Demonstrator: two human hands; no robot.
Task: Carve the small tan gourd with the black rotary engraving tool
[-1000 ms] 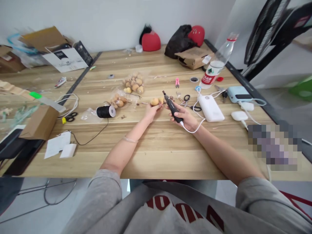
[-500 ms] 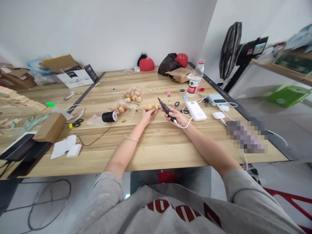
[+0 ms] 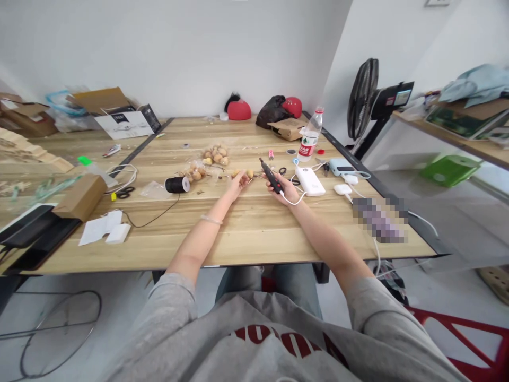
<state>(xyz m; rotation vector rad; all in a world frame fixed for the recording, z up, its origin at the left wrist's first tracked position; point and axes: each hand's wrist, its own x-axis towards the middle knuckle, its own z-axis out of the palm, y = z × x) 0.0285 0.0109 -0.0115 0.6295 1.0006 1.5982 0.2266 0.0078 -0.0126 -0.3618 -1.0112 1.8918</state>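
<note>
My left hand (image 3: 237, 185) is closed at the table's middle, its fingers on a small yellow-tan gourd (image 3: 249, 173) that shows two rounded lobes. Part of the gourd is hidden behind the fingers. A thin stick-like piece shows by the fingertips, too small to name. My right hand (image 3: 283, 190) grips a slim black rotary tool (image 3: 271, 176), its tip pointing up and to the left, apart from the gourd. From the tool's rear a white cable loops toward a white power bank (image 3: 310, 181). Left of my left hand lie bags of similar tan gourds (image 3: 216, 155) and a spool of black cord (image 3: 177, 184).
A water bottle (image 3: 310, 135) stands behind the power bank, near a light-blue power bank (image 3: 341, 167). Black scissors (image 3: 125, 192), a small cardboard box (image 3: 81, 197) and white papers (image 3: 101, 227) lie at left. Red caps (image 3: 239, 110) sit by the wall. A fan (image 3: 363, 98) stands at right.
The view has shifted, so the table's items sit slightly left and the shelf at right shows more. My left hand's fingers now lie over more of the gourd. The tool remains in my right hand.
</note>
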